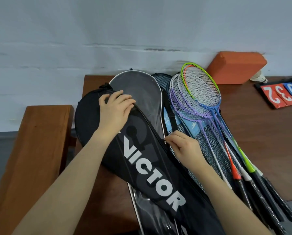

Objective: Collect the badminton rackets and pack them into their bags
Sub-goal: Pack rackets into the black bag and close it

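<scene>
Against a pale wall, on a brown wooden table [260, 133], a black fabric VICTOR racket bag [142, 160] is steadied by the left hand [114, 110], fingers spread flat, while its zip pull is pinched by the right hand [184, 146]. Right of that bag, loose badminton rackets [201, 99] on mesh covers [208, 138] remain unpacked.

Orange foam block [237, 68] against the wall, red and blue score flip cards [281, 94], wooden bench [38, 143] left

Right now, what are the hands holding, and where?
The right hand pinches the black bag at its zip edge. The left hand presses its top.
</scene>
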Motion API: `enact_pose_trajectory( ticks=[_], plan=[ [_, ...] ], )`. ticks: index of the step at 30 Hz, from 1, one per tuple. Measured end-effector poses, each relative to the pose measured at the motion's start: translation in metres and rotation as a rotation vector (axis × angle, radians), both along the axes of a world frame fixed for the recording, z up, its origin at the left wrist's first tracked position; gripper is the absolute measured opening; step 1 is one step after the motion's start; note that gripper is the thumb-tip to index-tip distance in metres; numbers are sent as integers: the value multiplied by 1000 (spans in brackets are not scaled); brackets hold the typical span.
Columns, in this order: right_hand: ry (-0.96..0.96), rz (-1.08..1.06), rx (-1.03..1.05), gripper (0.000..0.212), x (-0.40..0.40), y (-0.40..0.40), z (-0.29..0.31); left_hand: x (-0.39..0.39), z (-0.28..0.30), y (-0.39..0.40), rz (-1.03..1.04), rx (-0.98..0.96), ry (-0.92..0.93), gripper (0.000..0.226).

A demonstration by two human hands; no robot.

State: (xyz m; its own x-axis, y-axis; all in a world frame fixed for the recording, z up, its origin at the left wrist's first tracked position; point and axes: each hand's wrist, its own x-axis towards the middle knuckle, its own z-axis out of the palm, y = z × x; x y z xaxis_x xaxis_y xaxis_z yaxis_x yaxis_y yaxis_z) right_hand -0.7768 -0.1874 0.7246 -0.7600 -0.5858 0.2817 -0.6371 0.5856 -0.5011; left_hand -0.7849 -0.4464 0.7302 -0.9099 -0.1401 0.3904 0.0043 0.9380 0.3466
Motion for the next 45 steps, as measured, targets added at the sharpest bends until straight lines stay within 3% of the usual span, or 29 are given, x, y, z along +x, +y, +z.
enact_pose_trajectory(
  ticks=[7, 14, 18, 27, 32, 37, 40, 45],
  plan=[
    [41, 68, -19, 18, 0, -12, 13, 50, -4, 56, -297, -224, -27, 27],
    [-15, 19, -68, 23, 11, -12, 8, 44, -8, 46, -316, 11, 29, 22],
    [1, -18, 55, 27, 13, 1, 1, 29, -16, 35, -267, 93, 25, 25],
    [-45, -64, 141, 21, 30, 47, -7, 18, -30, 24, -175, 61, -72, 15],
    [-77, -16, 74, 20, 34, 40, -2, 65, -29, 79, -357, -13, -131, 30],
    [-45, 88, 76, 20, 34, 37, 9, 99, -23, 112, -214, 48, -73, 20],
    [-133, 100, 1, 14, 39, 37, 5, 104, -25, 104, -246, -9, -11, 17],
    [-275, 73, -18, 15, 43, 58, -5, 93, -40, 87, -171, 252, -123, 31]
  ],
)
